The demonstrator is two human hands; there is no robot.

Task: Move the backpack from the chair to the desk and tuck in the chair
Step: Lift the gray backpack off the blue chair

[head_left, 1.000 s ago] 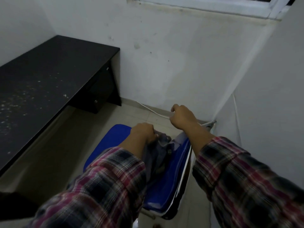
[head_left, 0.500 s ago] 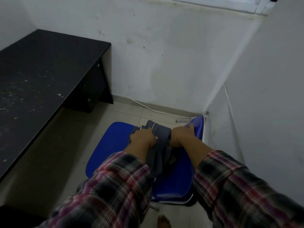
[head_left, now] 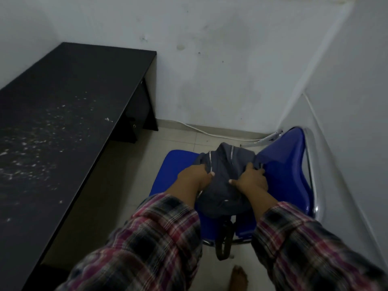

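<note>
Backpack (head_left: 222, 177) sits on the blue chair (head_left: 281, 171) by the right wall; left hand (head_left: 194, 177) and right hand (head_left: 251, 179) each grip its grey fabric, fingers pressed together; black table (head_left: 63, 114) stands well apart on the left, bare floor between

My feed is dim and bluish, light falling softly from above onto the white wall (head_left: 231, 70). The black desk (head_left: 63, 122) stays nearly featureless except pale specks, with deep shadow under its right edge. The plaid sleeves (head_left: 147, 248) blur at the bottom, and wide-angle distortion bends the wall corner.
</note>
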